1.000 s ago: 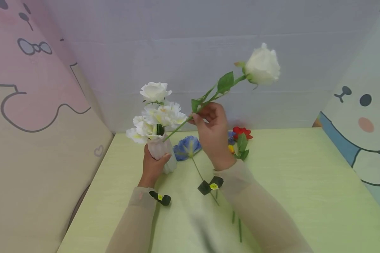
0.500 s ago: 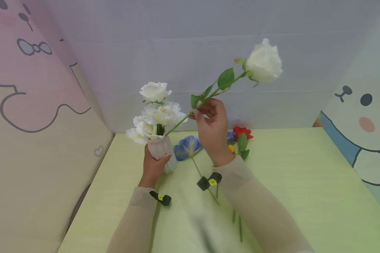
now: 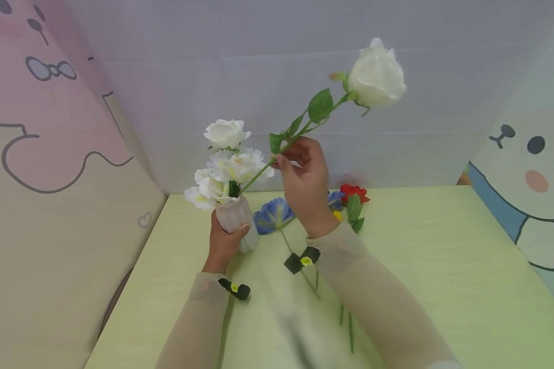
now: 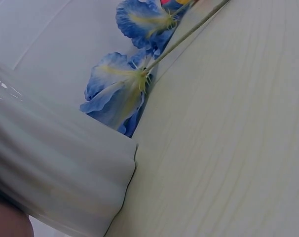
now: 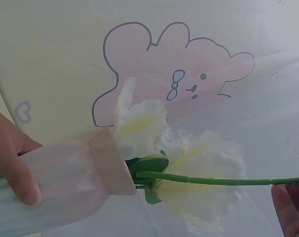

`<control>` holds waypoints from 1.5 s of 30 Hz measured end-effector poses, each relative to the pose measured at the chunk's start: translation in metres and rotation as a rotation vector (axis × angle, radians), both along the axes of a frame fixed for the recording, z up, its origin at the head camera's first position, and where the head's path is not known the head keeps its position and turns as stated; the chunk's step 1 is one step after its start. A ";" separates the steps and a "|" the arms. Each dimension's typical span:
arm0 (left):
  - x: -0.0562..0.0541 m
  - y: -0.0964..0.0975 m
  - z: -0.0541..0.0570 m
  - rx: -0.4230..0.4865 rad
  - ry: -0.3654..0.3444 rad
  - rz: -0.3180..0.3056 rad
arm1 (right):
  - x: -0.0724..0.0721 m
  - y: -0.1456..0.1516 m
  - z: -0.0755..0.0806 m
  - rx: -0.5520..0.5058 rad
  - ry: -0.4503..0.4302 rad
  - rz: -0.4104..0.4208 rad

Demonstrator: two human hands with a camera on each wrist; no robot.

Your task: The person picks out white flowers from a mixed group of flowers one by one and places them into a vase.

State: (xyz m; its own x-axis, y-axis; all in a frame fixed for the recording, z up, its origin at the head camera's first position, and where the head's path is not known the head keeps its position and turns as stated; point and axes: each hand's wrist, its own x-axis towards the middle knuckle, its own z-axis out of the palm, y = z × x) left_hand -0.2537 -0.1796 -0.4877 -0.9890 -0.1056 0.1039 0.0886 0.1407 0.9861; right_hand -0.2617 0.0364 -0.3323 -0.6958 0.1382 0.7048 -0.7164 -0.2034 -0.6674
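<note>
A ribbed white vase [image 3: 236,219] stands on the table, and my left hand [image 3: 223,243] grips it round its side. Several white flowers [image 3: 231,164] rise from its mouth. Between thumb and fingers, my right hand [image 3: 307,182] pinches the green stem of a white rose [image 3: 376,74], which leans up to the right. In the right wrist view the cut end of the rose stem [image 5: 199,180] lies at the vase mouth [image 5: 112,163], in front of the white petals; whether it is inside the rim, I cannot tell.
A blue flower [image 3: 273,216] lies on the table [image 3: 443,266] right of the vase. Behind my right forearm lie another blue flower, a red flower [image 3: 354,192] and a yellow bloom, partly hidden. Walls with cartoon drawings stand at the left, back and right.
My right hand has shifted slightly up and left, bringing the rose with it and its stem end closer over the vase mouth. The left hand and vase stay in place.
</note>
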 end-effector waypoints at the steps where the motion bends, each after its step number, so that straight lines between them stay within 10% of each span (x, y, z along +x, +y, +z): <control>1: -0.002 -0.001 -0.003 0.003 0.001 0.001 | 0.000 -0.001 0.000 0.001 0.000 0.002; 11: -0.013 -0.008 -0.027 0.009 0.043 0.022 | 0.003 -0.011 -0.007 0.040 -0.058 0.034; 45: -0.015 -0.006 -0.025 0.002 0.035 0.039 | 0.007 -0.037 -0.040 0.215 -0.101 0.000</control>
State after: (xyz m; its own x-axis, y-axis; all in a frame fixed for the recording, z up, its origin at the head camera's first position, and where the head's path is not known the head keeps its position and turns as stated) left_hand -0.2685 -0.1855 -0.5131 -0.9798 -0.1441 0.1386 0.1180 0.1428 0.9827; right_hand -0.2547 -0.0001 -0.3727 -0.7645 -0.0073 0.6445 -0.6435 -0.0491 -0.7639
